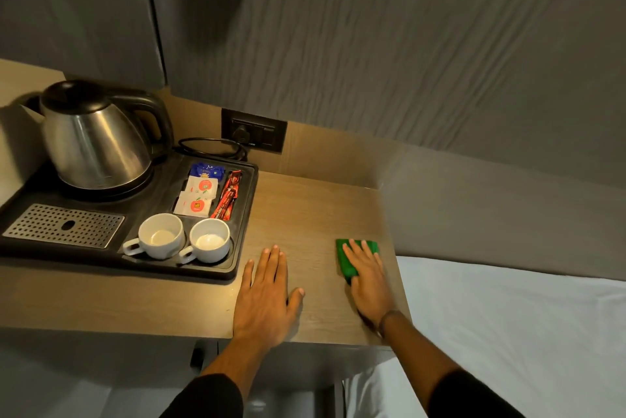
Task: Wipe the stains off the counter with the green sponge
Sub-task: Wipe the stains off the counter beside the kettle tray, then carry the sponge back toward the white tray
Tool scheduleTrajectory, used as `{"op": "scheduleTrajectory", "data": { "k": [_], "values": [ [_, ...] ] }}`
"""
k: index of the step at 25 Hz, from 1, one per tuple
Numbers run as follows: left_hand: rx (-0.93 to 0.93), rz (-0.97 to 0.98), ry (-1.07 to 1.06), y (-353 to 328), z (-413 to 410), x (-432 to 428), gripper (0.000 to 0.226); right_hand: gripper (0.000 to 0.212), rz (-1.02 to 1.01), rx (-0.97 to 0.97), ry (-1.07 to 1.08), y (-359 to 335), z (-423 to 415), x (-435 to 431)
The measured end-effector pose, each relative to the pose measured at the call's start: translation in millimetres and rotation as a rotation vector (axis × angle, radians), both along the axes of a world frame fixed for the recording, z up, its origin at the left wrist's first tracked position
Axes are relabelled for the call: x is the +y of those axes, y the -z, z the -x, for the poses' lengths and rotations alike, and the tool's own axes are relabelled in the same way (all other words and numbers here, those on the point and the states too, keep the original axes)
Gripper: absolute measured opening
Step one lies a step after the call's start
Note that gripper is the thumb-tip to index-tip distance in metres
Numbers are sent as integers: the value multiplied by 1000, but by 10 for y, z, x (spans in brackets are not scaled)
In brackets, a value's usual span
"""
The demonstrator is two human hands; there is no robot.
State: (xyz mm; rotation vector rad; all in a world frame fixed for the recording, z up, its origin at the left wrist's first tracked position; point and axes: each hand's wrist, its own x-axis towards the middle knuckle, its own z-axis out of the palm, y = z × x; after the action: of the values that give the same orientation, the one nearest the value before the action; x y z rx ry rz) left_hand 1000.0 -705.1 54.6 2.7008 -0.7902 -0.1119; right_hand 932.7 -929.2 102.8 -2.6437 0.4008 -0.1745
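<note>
The green sponge point(347, 260) lies flat on the wooden counter point(305, 211), near its right edge. My right hand point(367, 278) presses down on the sponge, fingers spread over it, with only the sponge's far and left parts showing. My left hand point(267, 295) rests palm down on the bare counter, fingers apart, holding nothing, just right of the tray. I cannot make out any stains on the wood in this light.
A black tray point(242, 214) at the left holds a steel kettle point(91, 139), two white cups point(162, 238), sachets point(200, 197) and a metal grille point(64, 224). A wall socket point(252, 129) with a cord sits behind. White bedding point(508, 333) borders the counter's right edge.
</note>
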Motion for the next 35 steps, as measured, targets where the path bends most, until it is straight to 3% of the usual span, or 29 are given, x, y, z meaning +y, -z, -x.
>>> {"op": "scheduleTrajectory", "data": {
  "k": [5, 13, 23, 26, 29, 35],
  "values": [
    [9, -16, -1, -187, 64, 49, 83, 73, -9, -3, -54, 42, -302, 211],
    [-64, -42, -238, -429, 1390, 877, 82, 77, 143, -97, -379, -28, 788, 985],
    [18, -157, -780, -254, 4242, 2816, 84, 73, 2, -134, -876, 195, 2671, 3229],
    [17, -205, -1033, -157, 5357, 3564, 84, 73, -8, -108, -1142, 244, 3467, 4205],
    [74, -175, -1105, -133, 5803, 3830, 85, 73, -35, -111, -1153, 365, 3826, 4611],
    [150, -231, -1398, 84, 7626, 4906, 88, 71, -33, -40, -1491, 542, 5478, 6154]
  ]
}}
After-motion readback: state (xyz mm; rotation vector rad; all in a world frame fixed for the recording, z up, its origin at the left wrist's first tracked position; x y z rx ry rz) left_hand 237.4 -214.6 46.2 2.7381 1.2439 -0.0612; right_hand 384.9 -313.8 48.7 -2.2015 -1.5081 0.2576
